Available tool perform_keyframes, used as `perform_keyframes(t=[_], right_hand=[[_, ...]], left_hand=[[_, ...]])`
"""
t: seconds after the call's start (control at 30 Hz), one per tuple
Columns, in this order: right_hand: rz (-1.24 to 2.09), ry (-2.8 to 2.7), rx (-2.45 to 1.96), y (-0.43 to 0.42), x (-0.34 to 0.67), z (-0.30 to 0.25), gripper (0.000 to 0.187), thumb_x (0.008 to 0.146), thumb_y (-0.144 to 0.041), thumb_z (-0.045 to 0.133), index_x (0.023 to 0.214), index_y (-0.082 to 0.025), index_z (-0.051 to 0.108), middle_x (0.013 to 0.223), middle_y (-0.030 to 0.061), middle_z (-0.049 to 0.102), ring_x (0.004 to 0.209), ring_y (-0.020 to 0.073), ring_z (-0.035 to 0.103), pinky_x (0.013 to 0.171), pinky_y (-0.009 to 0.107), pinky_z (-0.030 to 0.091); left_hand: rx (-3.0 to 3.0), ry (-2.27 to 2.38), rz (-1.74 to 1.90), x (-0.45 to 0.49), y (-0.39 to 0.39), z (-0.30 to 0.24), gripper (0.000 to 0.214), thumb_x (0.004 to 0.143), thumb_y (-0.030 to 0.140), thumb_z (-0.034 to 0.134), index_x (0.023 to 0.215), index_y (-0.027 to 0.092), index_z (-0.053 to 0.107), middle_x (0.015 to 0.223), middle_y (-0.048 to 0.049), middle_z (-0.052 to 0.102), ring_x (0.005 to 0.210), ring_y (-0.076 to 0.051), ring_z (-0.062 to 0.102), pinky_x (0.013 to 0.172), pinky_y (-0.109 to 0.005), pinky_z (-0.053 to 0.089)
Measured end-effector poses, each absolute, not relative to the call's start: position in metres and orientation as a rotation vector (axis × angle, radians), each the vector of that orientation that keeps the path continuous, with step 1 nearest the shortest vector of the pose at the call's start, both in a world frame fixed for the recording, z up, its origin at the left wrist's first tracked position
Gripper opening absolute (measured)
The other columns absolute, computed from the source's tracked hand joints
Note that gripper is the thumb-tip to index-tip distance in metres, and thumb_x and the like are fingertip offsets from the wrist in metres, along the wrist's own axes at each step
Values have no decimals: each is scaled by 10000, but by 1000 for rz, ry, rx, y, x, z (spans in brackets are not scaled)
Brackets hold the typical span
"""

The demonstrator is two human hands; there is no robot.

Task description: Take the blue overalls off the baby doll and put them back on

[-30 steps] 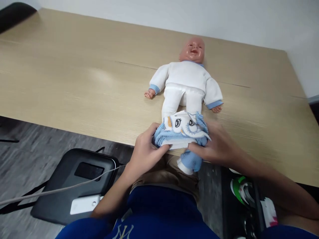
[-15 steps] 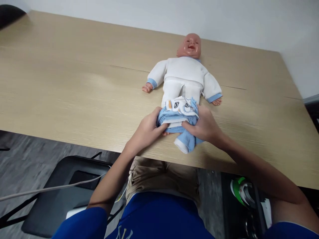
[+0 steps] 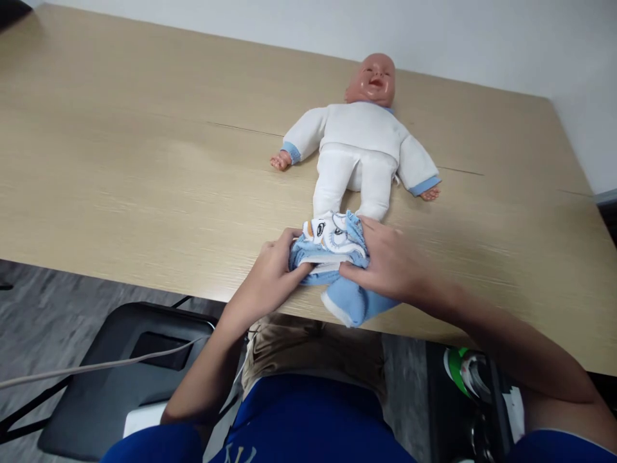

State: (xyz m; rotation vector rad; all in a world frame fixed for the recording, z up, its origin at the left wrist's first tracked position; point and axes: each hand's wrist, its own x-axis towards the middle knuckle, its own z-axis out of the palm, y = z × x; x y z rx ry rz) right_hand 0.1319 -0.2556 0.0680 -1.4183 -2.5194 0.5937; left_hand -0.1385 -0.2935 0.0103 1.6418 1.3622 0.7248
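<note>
A baby doll (image 3: 359, 128) in a white top with blue cuffs lies face up on the table, head toward the wall and legs toward me. At its lower legs is a bunched blue and white baby garment (image 3: 332, 241) with a printed cartoon face; it looks like small trousers. My left hand (image 3: 274, 270) grips the garment's left side, thumb on the near edge. Gripping the right side, my right hand (image 3: 385, 260) has its thumb tucked at the opening. A blue tube of cloth with a white end hangs toward the table edge. The doll's feet are hidden.
The wooden table (image 3: 144, 161) reaches to a white wall. Below its edge at left stands a black folding chair (image 3: 120, 373) with a dark flat object, a white item and a cable. At lower right, rolls of tape (image 3: 465, 373) sit in a dark container.
Both hands have drawn the garment a little toward me and to the left. More of the doll's white legs shows now.
</note>
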Motion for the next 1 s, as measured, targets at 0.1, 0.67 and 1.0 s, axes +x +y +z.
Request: perform_keyframes(t=[0.1,0.67,1.0], right_hand=[[489,-2589,-1447,-253,133,54,538,1020,-422,736,1479,-141,723,1455,226,808,1170,410,819,968,529,710],[853,-2179,-1177,-226,154,39,118,972,-307,824,1075,-268,782,1147,80,919,1081,359,864,1005,526,702],[837,-2171,-1055,-170,180,34,502,885,-668,1056,1036,-267,794,1061,85,852,1069,367,797,1149,576,684]], left_hand=[[1794,1425,676,-135,-287,-5,371,1079,424,741,1411,265,696,1176,-105,828,1235,-403,719,1215,-646,546],[1836,1068,1237,-122,-254,-14,323,1242,409,625,1524,269,551,1432,-139,754,1283,-278,745,1137,-465,663],[1862,936,934,-147,-187,18,421,1168,643,718,1189,229,794,1196,-97,862,1169,-287,781,1158,-468,652]])
